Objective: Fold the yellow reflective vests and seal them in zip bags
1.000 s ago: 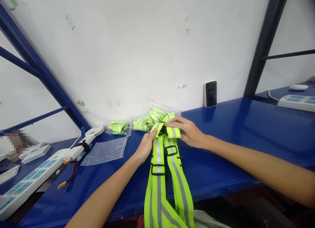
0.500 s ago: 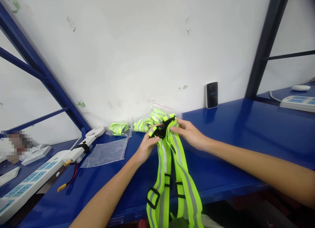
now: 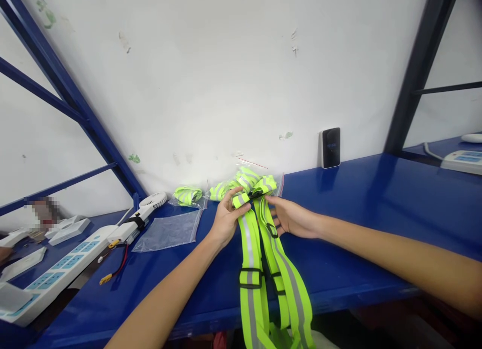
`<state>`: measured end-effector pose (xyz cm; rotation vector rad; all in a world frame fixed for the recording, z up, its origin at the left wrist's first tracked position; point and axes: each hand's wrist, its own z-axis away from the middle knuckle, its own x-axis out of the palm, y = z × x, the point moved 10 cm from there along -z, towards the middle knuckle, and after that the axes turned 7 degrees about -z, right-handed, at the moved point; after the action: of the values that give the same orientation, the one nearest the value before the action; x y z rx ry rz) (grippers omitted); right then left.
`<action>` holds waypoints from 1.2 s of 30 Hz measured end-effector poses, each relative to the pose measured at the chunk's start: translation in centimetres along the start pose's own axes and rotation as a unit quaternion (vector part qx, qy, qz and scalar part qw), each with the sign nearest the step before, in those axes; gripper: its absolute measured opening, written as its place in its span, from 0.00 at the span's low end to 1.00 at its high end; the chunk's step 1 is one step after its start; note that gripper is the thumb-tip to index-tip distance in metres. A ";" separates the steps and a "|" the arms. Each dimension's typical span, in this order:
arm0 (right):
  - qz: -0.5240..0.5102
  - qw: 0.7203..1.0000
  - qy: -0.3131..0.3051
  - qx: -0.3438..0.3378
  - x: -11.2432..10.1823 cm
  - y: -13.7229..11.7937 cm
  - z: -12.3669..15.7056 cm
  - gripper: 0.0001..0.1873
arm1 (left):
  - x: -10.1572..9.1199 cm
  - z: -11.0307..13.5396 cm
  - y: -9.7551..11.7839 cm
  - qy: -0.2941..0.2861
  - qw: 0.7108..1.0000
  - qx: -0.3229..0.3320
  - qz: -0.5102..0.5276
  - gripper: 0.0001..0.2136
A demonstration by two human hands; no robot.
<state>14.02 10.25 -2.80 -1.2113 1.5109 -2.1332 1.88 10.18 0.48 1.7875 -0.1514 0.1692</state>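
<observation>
A neon yellow reflective strap harness with grey stripes and black buckles lies over the front edge of the blue shelf and hangs down. My left hand pinches the top end of its left strap. My right hand lies to the right of the straps, fingers around a strap near a black ring. Just behind my hands is a pile of folded harnesses in clear bags.
An empty clear zip bag lies left of my hands, a bagged harness behind it. Further left are a small white fan, white power strips and red-black wires. A black device leans against the wall.
The top of the harness was lifted off the shelf, then came back down. My right hand slid from the top fold down to the side of the straps. The view shifted slightly.
</observation>
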 end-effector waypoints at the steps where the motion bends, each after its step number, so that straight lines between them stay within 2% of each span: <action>1: 0.001 1.000 -0.001 -0.014 0.1 -0.2 0.0 0.18 | 0.0 0.0 -0.1 0.005 1.000 -0.004 0.009 0.30; 4: 0.001 0.998 0.026 -0.064 0.0 -1.2 0.1 0.14 | 0.3 0.1 -0.3 0.006 0.999 -0.019 0.041 0.32; 7: 0.004 0.994 0.038 -0.102 0.0 -1.8 0.1 0.14 | 0.8 0.5 -0.1 -0.005 0.998 -0.024 0.063 0.28; 10: 0.003 0.990 0.033 -0.140 0.2 -2.5 0.1 0.16 | 2.0 1.2 0.1 -0.053 0.996 -0.034 0.070 0.24; 13: 0.008 0.990 -0.002 -0.142 0.9 -2.6 0.1 0.13 | 3.3 2.0 0.0 -0.103 0.990 -0.061 0.067 0.27; 16: 0.000 0.990 -0.043 -0.133 1.8 -2.6 0.3 0.11 | 3.7 2.5 -0.3 -0.118 0.988 -0.086 0.053 0.32; 21: -0.022 0.989 -0.039 -0.138 1.4 -2.7 0.1 0.09 | 4.4 2.8 0.5 -0.171 0.978 -0.088 0.076 0.41; 24: -0.024 0.990 -0.017 -0.141 0.9 -2.7 0.0 0.08 | 3.8 2.4 0.4 -0.147 0.984 -0.082 0.060 0.41; 29: -0.035 0.992 0.030 -0.117 0.0 -2.4 0.0 0.09 | 1.9 1.3 -0.8 -0.047 0.996 -0.066 0.024 0.36; 33: -0.039 0.991 0.055 -0.114 -0.6 -2.1 0.1 0.11 | 1.7 1.1 -1.4 -0.032 0.997 -0.071 0.020 0.30; 36: -0.008 0.990 0.047 -0.136 -0.6 -2.0 0.0 0.13 | 1.8 1.1 -1.1 -0.034 0.997 -0.064 0.015 0.27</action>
<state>14.89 11.50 -1.31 -1.2252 1.8890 -2.0708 3.92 9.32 -0.50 1.6646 -0.2330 0.1183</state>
